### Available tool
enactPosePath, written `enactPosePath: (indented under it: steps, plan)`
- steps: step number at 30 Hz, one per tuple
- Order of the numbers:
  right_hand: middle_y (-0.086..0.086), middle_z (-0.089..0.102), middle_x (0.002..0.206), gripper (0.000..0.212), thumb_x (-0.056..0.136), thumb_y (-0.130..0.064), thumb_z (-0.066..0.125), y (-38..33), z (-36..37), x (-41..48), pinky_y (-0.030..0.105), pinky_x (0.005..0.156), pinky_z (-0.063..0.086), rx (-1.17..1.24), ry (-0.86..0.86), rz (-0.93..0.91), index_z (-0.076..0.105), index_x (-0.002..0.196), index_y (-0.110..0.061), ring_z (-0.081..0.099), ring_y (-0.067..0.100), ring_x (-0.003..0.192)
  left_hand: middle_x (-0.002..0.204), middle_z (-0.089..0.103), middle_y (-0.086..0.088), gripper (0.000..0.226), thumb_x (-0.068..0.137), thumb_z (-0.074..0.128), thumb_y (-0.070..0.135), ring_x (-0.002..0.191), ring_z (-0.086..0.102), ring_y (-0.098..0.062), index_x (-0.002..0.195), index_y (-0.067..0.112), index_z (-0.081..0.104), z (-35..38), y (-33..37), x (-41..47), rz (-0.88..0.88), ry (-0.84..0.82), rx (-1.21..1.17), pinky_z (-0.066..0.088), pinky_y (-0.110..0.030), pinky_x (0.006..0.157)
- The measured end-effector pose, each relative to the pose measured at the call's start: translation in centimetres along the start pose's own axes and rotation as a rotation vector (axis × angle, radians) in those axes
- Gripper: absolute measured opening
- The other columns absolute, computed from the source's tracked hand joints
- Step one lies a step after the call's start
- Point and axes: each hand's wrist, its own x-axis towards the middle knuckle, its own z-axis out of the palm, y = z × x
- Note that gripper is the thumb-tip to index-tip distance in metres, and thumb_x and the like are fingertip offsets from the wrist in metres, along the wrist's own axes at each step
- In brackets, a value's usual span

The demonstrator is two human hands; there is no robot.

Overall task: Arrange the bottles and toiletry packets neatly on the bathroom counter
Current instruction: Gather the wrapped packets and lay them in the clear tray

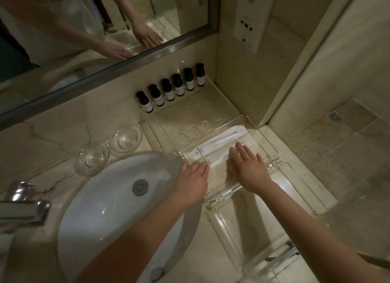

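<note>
Several small dark bottles [169,88] with white labels stand upright in a row on the back step of a clear acrylic stand [211,112], against the wall under the mirror. Long white toiletry packets [219,143] lie side by side on the stand's lower front step. My left hand [193,181] lies flat, fingers together, with its fingertips on the packets' left end. My right hand [250,166] rests palm down with fingers spread over the packets' right part. Neither hand grips anything.
A white oval sink [101,206] with a drain fills the lower left, a chrome tap [23,202] at its left edge. Two empty glass dishes [109,149] sit behind the basin. Clear acrylic trays [253,223] lie along the counter's right front. A wall socket panel [251,17] hangs upper right.
</note>
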Motion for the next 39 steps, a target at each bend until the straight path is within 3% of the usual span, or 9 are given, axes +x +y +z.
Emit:
enactPosePath:
  steps: [3, 9, 15, 19, 24, 29, 34, 39]
  plan:
    - [0.002, -0.006, 0.159, 0.059, 0.098, -0.046, 0.022, -0.2, -0.2, 0.5, 0.047, 0.117, 0.008, -0.031, -0.042, 0.003, 0.002, 0.15, -0.025, -0.002, 0.021, 0.147, 0.157, 0.015, -0.003, 0.058, 0.097, 0.033, 0.033, 0.145, 0.011, -0.02, 0.147, 0.013, 0.013, -0.1, -0.1, -0.2, -0.053, -0.011, -0.001, 0.011, -0.046, 0.114]
    - [0.003, -0.005, 0.159, 0.058, 0.099, -0.043, 0.023, -0.5, -0.2, 0.9, 0.049, 0.117, 0.01, -0.031, -0.024, 0.007, 0.004, 0.15, -0.025, -0.001, 0.022, 0.147, 0.157, 0.014, -0.003, 0.059, 0.096, 0.033, 0.036, 0.144, 0.009, -0.021, 0.147, 0.014, 0.012, -0.4, 0.4, 0.0, -0.092, -0.009, 0.003, 0.012, -0.048, 0.113]
    - [0.006, 0.005, 0.159, 0.053, 0.098, -0.035, 0.031, -1.5, -0.9, 0.2, 0.05, 0.115, 0.017, 0.022, 0.052, 0.032, 0.016, 0.147, -0.023, 0.007, 0.025, 0.147, 0.155, 0.019, -0.004, 0.057, 0.095, 0.034, 0.037, 0.143, 0.013, -0.022, 0.146, 0.016, 0.018, -1.3, -0.3, -0.9, -0.094, 0.03, -0.025, 0.017, -0.045, 0.111]
    - [0.012, 0.027, 0.154, 0.052, 0.093, -0.027, 0.048, -4.0, -2.2, -0.7, 0.047, 0.111, 0.025, 0.075, 0.138, -0.025, 0.034, 0.142, -0.017, 0.023, 0.03, 0.142, 0.151, 0.029, -0.005, 0.051, 0.093, 0.039, 0.034, 0.14, 0.022, -0.023, 0.14, 0.015, 0.032, -2.8, -2.2, -3.0, -0.156, 0.133, -0.11, 0.024, -0.041, 0.106]
    - [0.013, 0.062, 0.122, 0.039, 0.084, -0.021, 0.059, -10.8, -3.1, -2.6, 0.042, 0.089, 0.046, 0.148, 0.194, -0.287, 0.058, 0.122, -0.011, 0.054, 0.036, 0.113, 0.135, 0.05, -0.005, 0.04, 0.092, 0.043, 0.032, 0.127, 0.04, -0.024, 0.126, 0.014, 0.051, -3.1, -6.1, -9.3, -0.357, 0.187, -0.23, 0.032, -0.036, 0.1]
    - [0.007, 0.059, 0.126, 0.035, 0.089, -0.026, 0.055, -19.8, -0.3, -5.4, 0.04, 0.093, 0.047, 0.179, 0.007, -0.498, 0.057, 0.123, -0.016, 0.052, 0.028, 0.117, 0.128, 0.057, -0.003, 0.042, 0.089, 0.042, 0.038, 0.123, 0.046, -0.025, 0.121, 0.016, 0.057, 0.1, -9.5, -20.2, -0.572, 0.243, -0.449, 0.034, -0.034, 0.096]
    - [0.006, 0.057, 0.129, 0.036, 0.092, -0.027, 0.051, -28.8, 3.9, -8.9, 0.037, 0.095, 0.045, 0.098, -0.223, -0.695, 0.053, 0.126, -0.017, 0.052, 0.026, 0.116, 0.131, 0.056, 0.002, 0.037, 0.092, 0.047, 0.035, 0.119, 0.052, -0.019, 0.124, 0.018, 0.056, 5.2, -11.3, -32.5, -0.794, 0.227, -0.476, 0.039, -0.029, 0.098]
    - [0.007, 0.055, 0.129, 0.039, 0.093, -0.028, 0.048, -37.4, 7.9, -12.7, 0.037, 0.098, 0.044, -0.017, -0.403, -0.856, 0.05, 0.13, -0.017, 0.052, 0.026, 0.117, 0.13, 0.055, -0.007, 0.037, 0.09, 0.053, 0.027, 0.109, 0.058, -0.025, 0.123, 0.01, 0.056, 10.9, -12.7, -42.3, -1.112, 0.205, -0.693, 0.043, -0.03, 0.098]
